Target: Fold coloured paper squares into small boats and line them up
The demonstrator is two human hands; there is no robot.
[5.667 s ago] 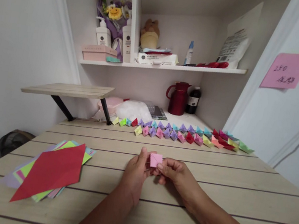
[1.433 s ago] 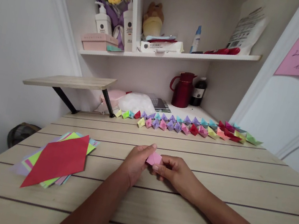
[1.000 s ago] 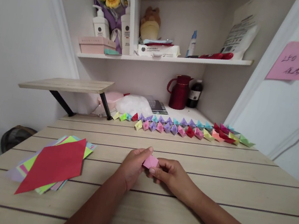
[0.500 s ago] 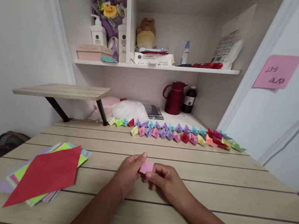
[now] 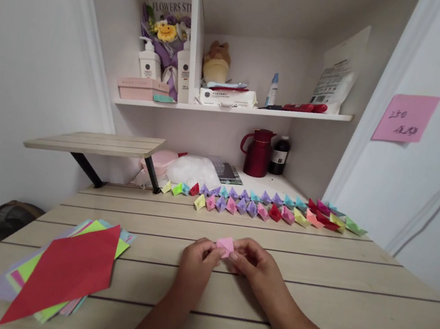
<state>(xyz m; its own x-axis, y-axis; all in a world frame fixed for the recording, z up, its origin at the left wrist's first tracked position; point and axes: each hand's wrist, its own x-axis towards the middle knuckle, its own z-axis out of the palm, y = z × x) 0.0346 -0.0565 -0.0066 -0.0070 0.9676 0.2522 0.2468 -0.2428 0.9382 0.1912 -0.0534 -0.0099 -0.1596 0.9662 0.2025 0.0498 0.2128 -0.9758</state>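
Note:
A small pink piece of folded paper (image 5: 225, 245) is held between my two hands, just above the wooden table (image 5: 304, 315). My left hand (image 5: 197, 262) pinches its lower left part, thumb on top. At its right edge, the thumb and fingers of my right hand (image 5: 256, 261) are closed on the same paper. A crease line runs across its face. Beyond my hands, two rows of small folded paper boats (image 5: 252, 209) in many colours stretch along the back of the table.
A stack of coloured paper sheets, red sheet (image 5: 74, 264) uppermost, lies at the left. Behind it stands a small raised wooden shelf (image 5: 96, 142) on black legs. A red jug (image 5: 258, 153) and a dark bottle (image 5: 279, 155) stand in the cabinet. A pink note (image 5: 405, 119) hangs at the right.
My left thumb has come down from the paper's upper left to its lower edge. The pink paper has turned a little in my fingers. The view has tilted slightly upward.

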